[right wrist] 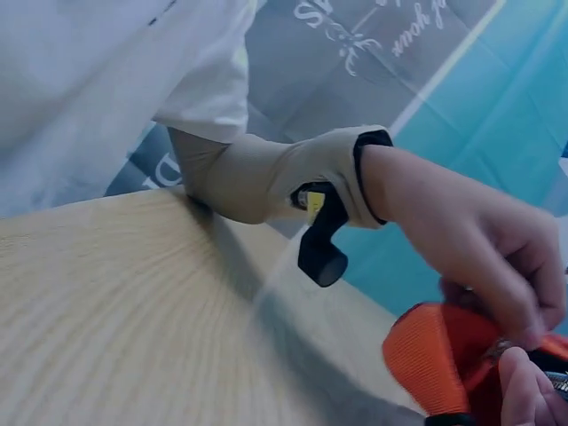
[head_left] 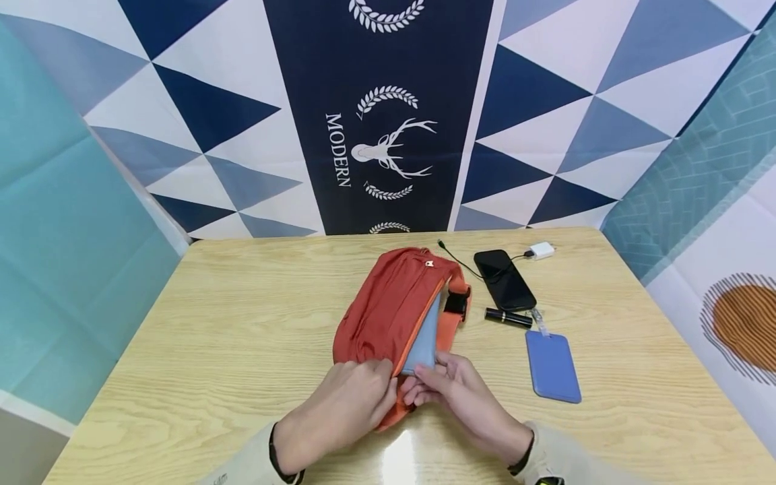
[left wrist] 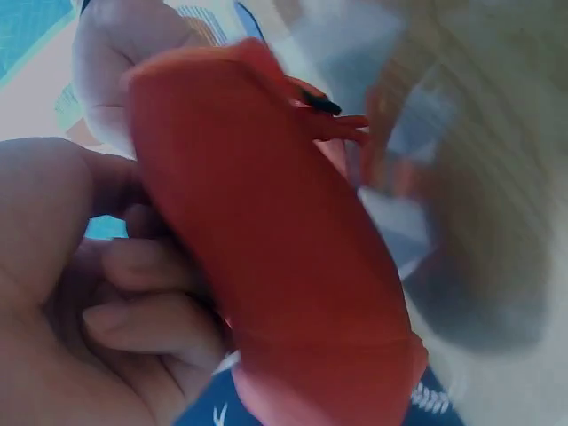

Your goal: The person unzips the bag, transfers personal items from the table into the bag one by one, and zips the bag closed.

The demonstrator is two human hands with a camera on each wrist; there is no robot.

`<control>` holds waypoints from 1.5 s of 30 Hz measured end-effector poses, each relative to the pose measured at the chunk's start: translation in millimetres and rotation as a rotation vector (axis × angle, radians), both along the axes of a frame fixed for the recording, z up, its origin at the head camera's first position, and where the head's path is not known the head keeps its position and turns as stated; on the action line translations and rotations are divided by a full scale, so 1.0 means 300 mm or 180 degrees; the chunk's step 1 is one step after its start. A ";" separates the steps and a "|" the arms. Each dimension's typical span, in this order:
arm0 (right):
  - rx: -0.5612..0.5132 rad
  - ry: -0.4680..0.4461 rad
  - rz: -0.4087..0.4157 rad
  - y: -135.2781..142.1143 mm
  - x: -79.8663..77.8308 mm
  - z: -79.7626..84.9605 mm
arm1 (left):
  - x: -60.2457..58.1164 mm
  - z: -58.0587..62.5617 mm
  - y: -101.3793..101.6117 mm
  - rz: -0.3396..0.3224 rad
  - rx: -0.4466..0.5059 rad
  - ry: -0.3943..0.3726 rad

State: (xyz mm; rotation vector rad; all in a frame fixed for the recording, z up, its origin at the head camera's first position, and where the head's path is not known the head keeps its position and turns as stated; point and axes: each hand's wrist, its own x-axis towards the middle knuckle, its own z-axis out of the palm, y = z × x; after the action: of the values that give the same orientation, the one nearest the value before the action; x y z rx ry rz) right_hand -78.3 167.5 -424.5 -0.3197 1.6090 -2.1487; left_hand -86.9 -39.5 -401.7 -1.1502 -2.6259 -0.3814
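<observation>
A red waist bag lies on the table with its orange-edged zip opening to the right. A flat blue-grey rectangular thing sits partly inside that opening; its kind does not show. My left hand grips the bag's near end by the opening, fingers curled on the fabric. With thumb on top, my right hand pinches the near corner of the blue-grey thing. The left wrist view has the red bag hiding most of the right hand. Orange strap shows below the left hand in the right wrist view.
Right of the bag lie a black phone, a white charger plug with a black cable, a black tube and a blue card holder. A black buckle hangs on the bag's strap. A patterned cloth stands behind the table.
</observation>
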 end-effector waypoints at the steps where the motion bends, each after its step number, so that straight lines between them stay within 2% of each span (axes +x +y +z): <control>1: 0.0027 0.0048 0.0002 -0.005 0.003 -0.004 | 0.004 -0.002 0.003 -0.0063 0.0028 -0.0014; 5: 0.0336 0.0277 0.0031 -0.021 0.002 -0.019 | 0.011 -0.015 0.014 -0.0205 0.0097 -0.0061; 10: 0.0731 0.0325 0.0117 -0.016 -0.031 -0.004 | -0.001 -0.016 0.002 -0.0085 0.0278 -0.0249; 14: 0.1001 0.0510 0.0207 0.007 -0.057 0.023 | -0.017 -0.002 -0.010 -0.0014 0.0532 -0.0320; 16: 0.1208 0.0656 0.0160 0.019 -0.065 0.038 | -0.024 0.004 -0.015 0.0006 0.0627 -0.0306; 19: 0.1605 0.1010 -0.0063 0.034 -0.068 0.060 | -0.033 0.016 -0.021 0.0002 0.0737 -0.0309; 23: 0.2179 0.1750 -0.0626 0.047 -0.057 0.075 | -0.040 0.028 -0.030 0.0012 0.0828 -0.0341; 27: 0.2524 0.2883 -0.1129 0.049 -0.039 0.079 | -0.045 0.041 -0.038 0.0058 0.0868 -0.0401; 29: 0.2626 0.3412 -0.1222 0.047 -0.028 0.078 | -0.047 0.046 -0.040 0.0062 0.0890 -0.0433; 31: 0.2770 0.3763 -0.1183 0.042 -0.013 0.078 | -0.049 0.051 -0.043 0.0070 0.0920 -0.0435; 34: 0.3035 0.3928 -0.0946 0.034 0.010 0.077 | -0.053 0.056 -0.046 0.0078 0.0979 -0.0397; 38: 0.3235 0.3915 -0.0673 0.025 0.030 0.073 | -0.054 0.060 -0.049 0.0093 0.1014 -0.0405; 41: 0.3173 0.3939 -0.0724 0.018 0.039 0.065 | -0.054 0.060 -0.049 0.0096 0.1021 -0.0459; 45: 0.3088 0.4178 -0.0886 0.001 0.044 0.047 | -0.053 0.062 -0.052 0.0125 0.1073 -0.0465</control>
State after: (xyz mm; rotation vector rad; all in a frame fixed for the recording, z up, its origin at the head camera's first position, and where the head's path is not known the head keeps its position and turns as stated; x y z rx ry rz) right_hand -65.0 167.9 -410.3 -1.3629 3.2418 -0.8718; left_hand -102.8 -55.0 -383.1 -0.9901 -2.5643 -0.8909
